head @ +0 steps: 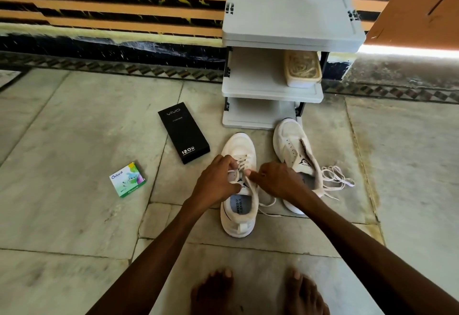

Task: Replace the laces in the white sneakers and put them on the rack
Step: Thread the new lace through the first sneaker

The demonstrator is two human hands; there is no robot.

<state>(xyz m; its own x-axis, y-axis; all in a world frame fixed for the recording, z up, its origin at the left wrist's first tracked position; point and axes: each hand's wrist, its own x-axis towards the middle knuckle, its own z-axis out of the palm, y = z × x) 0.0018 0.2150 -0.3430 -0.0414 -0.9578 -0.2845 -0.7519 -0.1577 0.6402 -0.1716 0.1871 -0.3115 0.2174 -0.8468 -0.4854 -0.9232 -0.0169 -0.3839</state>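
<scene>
1. The first white sneaker (pixel 239 146), a low sports shoe with a thin black line at the sole, stands upright on the pale grey stone floor (pixel 74 128). It is just in front of the grey plastic rack (pixel 285 4) of three shelves, with its toe toward the rack.
2. A cream flat lace (pixel 244 161) crosses the front eyelets of this shoe. Its free ends hang over the right side of the shoe and lie on the floor.
3. The left hand (pixel 216 182) has curled fingers and pinches a loop of the lace at the upper eyelets, left of the tongue.
4. The right hand (pixel 279 178) pinches the same lace between thumb and forefinger, just right of the tongue. The two hands are near each other but apart.
5. The second white sneaker (pixel 288 141) stands just right of the first, its toe at the right front corner of the rack and its tongue loose.
6. A loose whitish lace (pixel 335 178) lies tangled on the floor, touching the right side of the second white sneaker.
7. On the middle shelf of the rack, at the right side, stands a pale rectangular plastic container (pixel 301 70) with something stringy inside.
8. Left of the rack a long black cardboard box (pixel 183 132) printed "vivo" lies on the floor. Further left, well apart from it, lies a small green and white carton (pixel 128 179).
9. Two bare feet (pixel 211 292) stand on the floor, nearer the person than the shoes.
</scene>
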